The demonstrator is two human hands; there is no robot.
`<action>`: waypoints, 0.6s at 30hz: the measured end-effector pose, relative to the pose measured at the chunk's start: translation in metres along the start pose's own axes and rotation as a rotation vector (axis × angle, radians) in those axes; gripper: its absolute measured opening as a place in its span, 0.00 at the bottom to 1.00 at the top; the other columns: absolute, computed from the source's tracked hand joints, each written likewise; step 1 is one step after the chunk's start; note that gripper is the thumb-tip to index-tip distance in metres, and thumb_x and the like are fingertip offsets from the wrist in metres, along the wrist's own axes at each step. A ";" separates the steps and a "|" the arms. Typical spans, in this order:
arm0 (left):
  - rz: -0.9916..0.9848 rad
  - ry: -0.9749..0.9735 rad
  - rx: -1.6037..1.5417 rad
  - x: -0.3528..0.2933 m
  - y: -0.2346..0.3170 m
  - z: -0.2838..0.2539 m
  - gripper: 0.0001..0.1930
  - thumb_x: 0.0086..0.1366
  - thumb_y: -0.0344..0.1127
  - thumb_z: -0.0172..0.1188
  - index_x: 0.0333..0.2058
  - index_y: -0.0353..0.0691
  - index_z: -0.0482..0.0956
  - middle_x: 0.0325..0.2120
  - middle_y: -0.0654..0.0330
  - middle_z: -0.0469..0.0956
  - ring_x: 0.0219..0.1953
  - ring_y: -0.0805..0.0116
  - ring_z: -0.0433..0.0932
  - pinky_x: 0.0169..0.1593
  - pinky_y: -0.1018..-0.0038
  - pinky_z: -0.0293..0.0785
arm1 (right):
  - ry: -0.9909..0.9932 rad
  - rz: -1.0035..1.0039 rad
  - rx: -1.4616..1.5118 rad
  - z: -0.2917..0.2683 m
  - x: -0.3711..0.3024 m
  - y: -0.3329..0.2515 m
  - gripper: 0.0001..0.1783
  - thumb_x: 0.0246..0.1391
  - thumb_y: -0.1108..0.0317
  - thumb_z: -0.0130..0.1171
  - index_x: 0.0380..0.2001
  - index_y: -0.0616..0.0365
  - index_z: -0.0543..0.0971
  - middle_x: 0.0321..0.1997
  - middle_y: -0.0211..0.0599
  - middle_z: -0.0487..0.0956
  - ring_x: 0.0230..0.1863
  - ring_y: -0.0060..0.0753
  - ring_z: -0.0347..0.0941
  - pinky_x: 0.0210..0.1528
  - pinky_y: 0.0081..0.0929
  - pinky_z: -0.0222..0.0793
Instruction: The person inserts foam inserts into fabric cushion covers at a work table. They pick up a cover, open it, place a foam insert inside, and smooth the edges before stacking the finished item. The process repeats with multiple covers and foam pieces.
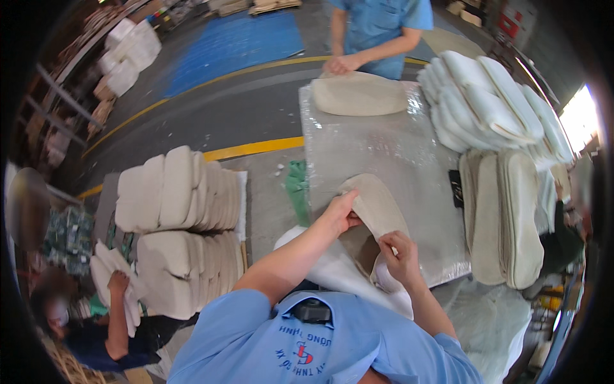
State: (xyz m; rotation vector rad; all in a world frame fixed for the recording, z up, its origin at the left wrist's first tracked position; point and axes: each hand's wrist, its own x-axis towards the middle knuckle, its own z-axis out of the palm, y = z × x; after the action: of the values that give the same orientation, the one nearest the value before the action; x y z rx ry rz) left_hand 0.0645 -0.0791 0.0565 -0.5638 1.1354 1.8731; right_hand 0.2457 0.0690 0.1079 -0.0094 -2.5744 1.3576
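Note:
Over the near part of the plastic-covered table (409,160), a long, round-ended beige fabric pad (378,206) is tilted up between my hands. My left hand (343,212) grips its left edge, thumb on top and fingers curled beneath. At the near right edge, my right hand (400,255) is closed with its fingertips pinched on the fabric. Below the pad shows a darker brown surface (361,248), partly covered by it. White material (391,281) lies bunched between my right forearm and my body; its kind is unclear.
Stacked beige pads (502,217) and bundled white pads (483,99) stand along the right. More beige stacks (169,192) are at left, near a person in dark clothing (115,339). Across the table, a person in blue (377,32) handles another beige pad (359,96). Green cloth (297,189) hangs by the left edge.

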 end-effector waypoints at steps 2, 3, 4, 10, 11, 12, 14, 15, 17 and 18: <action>0.092 -0.043 -0.221 0.017 0.007 -0.026 0.24 0.79 0.49 0.55 0.63 0.39 0.75 0.56 0.50 0.81 0.56 0.53 0.82 0.60 0.51 0.79 | -0.054 -0.047 0.054 0.017 0.001 -0.017 0.03 0.58 0.77 0.65 0.35 0.63 0.85 0.35 0.45 0.83 0.35 0.46 0.81 0.37 0.36 0.76; 0.144 -0.072 -0.327 0.019 0.014 -0.037 0.24 0.79 0.47 0.54 0.65 0.38 0.74 0.60 0.49 0.79 0.61 0.51 0.80 0.65 0.49 0.77 | -0.103 -0.066 0.063 0.022 0.002 -0.024 0.04 0.58 0.78 0.65 0.36 0.63 0.85 0.36 0.45 0.84 0.36 0.46 0.82 0.39 0.35 0.77; 0.116 -0.103 -0.349 0.016 0.020 -0.027 0.23 0.79 0.45 0.54 0.66 0.39 0.73 0.61 0.49 0.79 0.61 0.51 0.80 0.66 0.50 0.76 | -0.121 -0.067 0.093 0.021 0.000 -0.022 0.04 0.58 0.78 0.65 0.37 0.63 0.85 0.37 0.45 0.84 0.37 0.45 0.83 0.40 0.34 0.77; 0.354 -0.546 -0.325 -0.061 0.047 0.061 0.24 0.78 0.36 0.52 0.70 0.50 0.68 0.61 0.58 0.79 0.60 0.60 0.80 0.65 0.58 0.75 | 0.006 0.216 0.451 -0.055 0.025 0.059 0.22 0.60 0.75 0.66 0.57 0.58 0.80 0.58 0.33 0.82 0.58 0.29 0.76 0.62 0.31 0.70; 0.349 -0.646 -0.307 -0.081 0.050 0.074 0.26 0.77 0.35 0.53 0.72 0.50 0.66 0.62 0.58 0.78 0.61 0.61 0.80 0.65 0.60 0.75 | 0.146 0.178 0.474 -0.076 0.044 0.062 0.27 0.60 0.74 0.67 0.63 0.57 0.77 0.63 0.31 0.79 0.63 0.27 0.73 0.66 0.31 0.67; 0.358 -0.726 -0.287 -0.103 0.054 0.080 0.29 0.77 0.34 0.54 0.74 0.50 0.64 0.63 0.59 0.77 0.62 0.63 0.79 0.66 0.61 0.75 | 0.214 0.166 0.483 -0.086 0.058 0.055 0.31 0.60 0.72 0.69 0.66 0.58 0.74 0.67 0.33 0.76 0.66 0.29 0.71 0.69 0.32 0.64; 0.443 -1.008 -0.167 -0.140 0.059 0.094 0.34 0.75 0.34 0.58 0.77 0.49 0.60 0.67 0.62 0.73 0.66 0.67 0.74 0.70 0.66 0.69 | 0.216 0.089 0.521 -0.099 0.081 0.042 0.38 0.60 0.68 0.70 0.71 0.61 0.69 0.71 0.36 0.72 0.71 0.33 0.67 0.72 0.34 0.61; 0.430 -1.127 -0.109 -0.156 0.060 0.099 0.36 0.75 0.32 0.59 0.78 0.45 0.57 0.69 0.63 0.71 0.68 0.70 0.72 0.72 0.68 0.66 | 0.149 0.034 0.547 -0.105 0.088 0.041 0.40 0.60 0.65 0.70 0.72 0.61 0.68 0.72 0.38 0.71 0.71 0.34 0.67 0.73 0.35 0.60; 0.471 -1.175 0.012 -0.182 0.063 0.110 0.37 0.74 0.33 0.61 0.78 0.43 0.57 0.70 0.63 0.70 0.68 0.71 0.71 0.72 0.68 0.66 | 0.054 -0.049 0.391 -0.133 0.088 0.057 0.39 0.63 0.60 0.68 0.72 0.64 0.68 0.72 0.42 0.71 0.73 0.38 0.65 0.75 0.38 0.59; 0.496 -1.185 0.074 -0.191 0.062 0.109 0.38 0.74 0.33 0.62 0.78 0.41 0.57 0.71 0.63 0.69 0.68 0.72 0.71 0.72 0.68 0.66 | 0.118 0.011 0.413 -0.133 0.086 0.063 0.40 0.62 0.57 0.70 0.72 0.64 0.68 0.72 0.41 0.71 0.71 0.38 0.67 0.73 0.37 0.61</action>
State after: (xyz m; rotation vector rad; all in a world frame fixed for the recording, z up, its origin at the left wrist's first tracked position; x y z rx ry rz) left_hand 0.1198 -0.0803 0.2785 0.8834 0.5150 2.0166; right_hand 0.1826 0.2227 0.1465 -0.0324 -2.1597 1.8062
